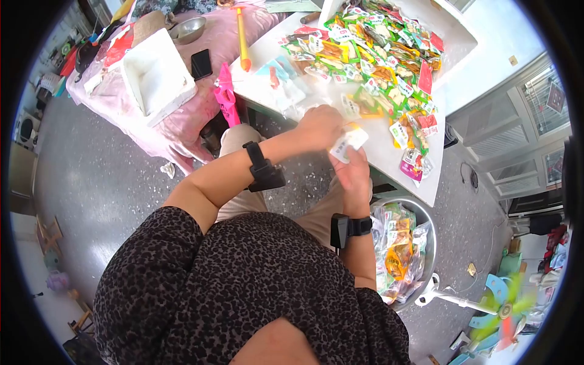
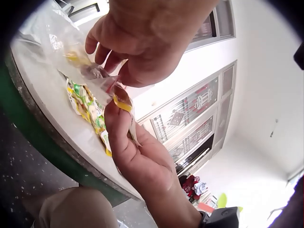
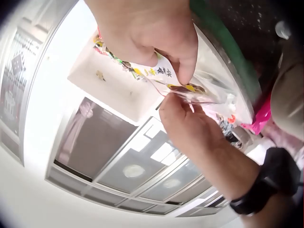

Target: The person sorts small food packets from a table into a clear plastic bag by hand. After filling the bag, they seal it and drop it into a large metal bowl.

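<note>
My right hand (image 1: pixel 351 172) holds a small snack packet (image 1: pixel 348 141) with a white printed label, thumb and fingers pinching its edge. Close against it, my left hand (image 1: pixel 320 126) is blurred in the head view. The right wrist view has the left fingers (image 3: pixel 173 107) pinching the edge of a clear plastic bag (image 3: pixel 216 97) beside the labelled packet. Both hands meet over the near edge of the white table (image 1: pixel 420 185). In the left wrist view, clear film stretches between the hands, with the packet's yellow edge (image 2: pixel 122 104) at the right fingertips.
Many colourful packets (image 1: pixel 389 55) are heaped on the table and in a white foam box (image 1: pixel 456 42). A metal basin (image 1: pixel 431 243) of bagged packets stands on the floor at right, near a fan (image 1: pixel 505 310). Left lies a pink-covered table with a foam box (image 1: pixel 155 79) and phone (image 1: pixel 201 64).
</note>
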The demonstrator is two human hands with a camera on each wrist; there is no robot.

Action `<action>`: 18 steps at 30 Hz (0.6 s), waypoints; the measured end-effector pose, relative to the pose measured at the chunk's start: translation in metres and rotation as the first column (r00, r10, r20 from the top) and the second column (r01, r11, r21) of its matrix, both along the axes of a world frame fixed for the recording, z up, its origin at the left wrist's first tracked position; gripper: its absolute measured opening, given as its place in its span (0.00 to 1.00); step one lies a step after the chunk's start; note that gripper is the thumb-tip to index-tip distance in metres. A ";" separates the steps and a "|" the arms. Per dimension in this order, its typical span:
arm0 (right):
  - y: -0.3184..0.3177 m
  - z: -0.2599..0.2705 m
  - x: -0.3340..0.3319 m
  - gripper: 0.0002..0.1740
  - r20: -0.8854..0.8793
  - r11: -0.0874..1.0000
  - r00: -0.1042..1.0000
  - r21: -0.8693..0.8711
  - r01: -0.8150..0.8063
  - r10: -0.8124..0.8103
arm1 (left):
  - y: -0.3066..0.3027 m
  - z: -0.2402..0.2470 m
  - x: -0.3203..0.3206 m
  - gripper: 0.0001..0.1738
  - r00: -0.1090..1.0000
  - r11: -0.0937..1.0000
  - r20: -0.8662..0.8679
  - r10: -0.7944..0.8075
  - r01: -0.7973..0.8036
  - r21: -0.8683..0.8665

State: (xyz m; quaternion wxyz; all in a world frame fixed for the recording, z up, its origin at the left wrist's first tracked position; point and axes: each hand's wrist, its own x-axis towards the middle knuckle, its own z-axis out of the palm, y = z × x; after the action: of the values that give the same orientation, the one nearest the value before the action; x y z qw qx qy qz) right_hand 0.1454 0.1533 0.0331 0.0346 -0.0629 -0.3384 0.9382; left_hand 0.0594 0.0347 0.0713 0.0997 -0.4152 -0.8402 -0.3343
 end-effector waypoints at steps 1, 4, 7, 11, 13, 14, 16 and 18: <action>0.000 0.000 -0.001 0.19 0.003 0.999 1.000 -0.028 0.028 -0.028 | 0.000 -0.002 -0.001 0.07 1.000 1.000 0.011 -0.023 0.023 -0.009; -0.003 0.003 -0.007 0.19 -0.016 0.992 0.997 -0.101 0.070 -0.072 | -0.002 -0.002 -0.002 0.06 0.997 0.991 -0.005 -0.074 0.074 0.114; -0.007 0.014 -0.008 0.20 -0.018 0.994 0.999 -0.109 0.032 -0.034 | 0.000 -0.004 -0.002 0.06 0.992 0.972 -0.028 -0.125 0.128 0.195; -0.010 0.023 -0.015 0.22 -0.023 0.996 0.999 -0.080 -0.030 0.028 | -0.002 0.007 0.005 0.05 0.988 0.972 -0.008 -0.157 0.156 0.175; -0.012 0.026 -0.017 0.23 -0.075 0.999 0.997 -0.043 0.001 -0.004 | 0.001 0.006 0.009 0.04 0.989 0.953 -0.048 -0.138 0.146 0.264; -0.017 0.028 -0.019 0.23 -0.087 1.000 0.996 0.015 0.028 -0.026 | 0.002 0.006 0.009 0.04 0.990 0.941 -0.067 -0.128 0.142 0.308; -0.020 0.027 -0.023 0.23 -0.088 0.996 0.994 0.069 0.065 -0.058 | 0.002 0.006 0.008 0.04 0.989 0.944 -0.069 -0.132 0.147 0.295; -0.018 0.020 -0.030 0.25 -0.068 0.995 0.995 0.067 0.076 -0.072 | 0.003 0.006 0.006 0.04 0.989 0.943 -0.079 -0.126 0.144 0.300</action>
State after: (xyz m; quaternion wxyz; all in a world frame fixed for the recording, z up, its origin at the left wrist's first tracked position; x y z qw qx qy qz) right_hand 0.1158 0.1353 0.0535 0.0826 -0.0436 -0.3669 0.9256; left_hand 0.0658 0.0381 0.0771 0.1642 -0.4610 -0.7449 -0.4535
